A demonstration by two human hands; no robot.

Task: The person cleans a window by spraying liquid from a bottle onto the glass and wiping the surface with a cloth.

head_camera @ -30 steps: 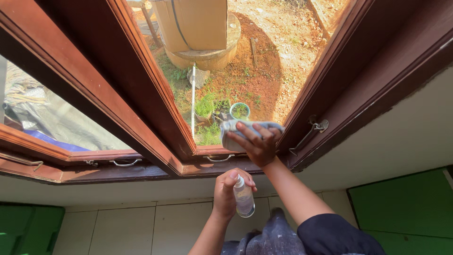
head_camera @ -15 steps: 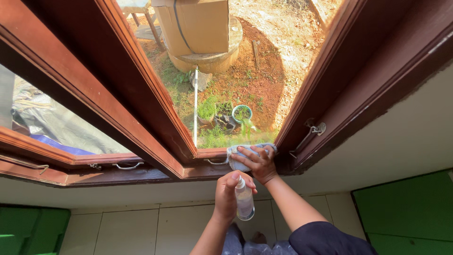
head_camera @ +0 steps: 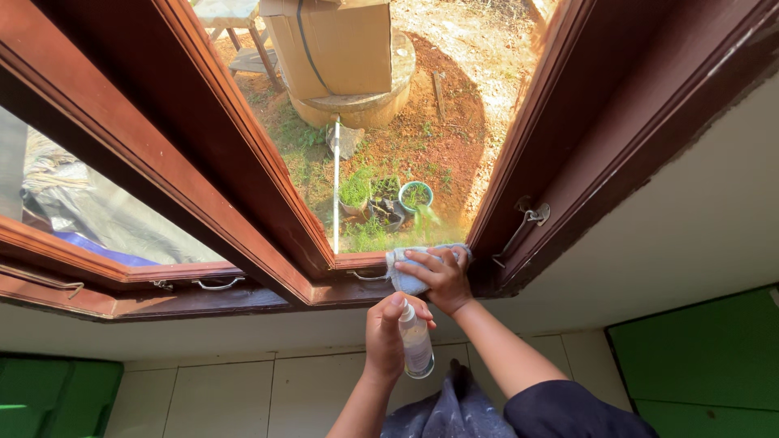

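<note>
A reddish-brown wooden window frame filled the upper view, its right pane looking out on sunlit red earth, grass, potted plants and a cardboard box on a round concrete base. Below ran a white wall, pale tiles and green panels left and right.

pale blue cloth, red-brown window frame — clear bottle
</note>
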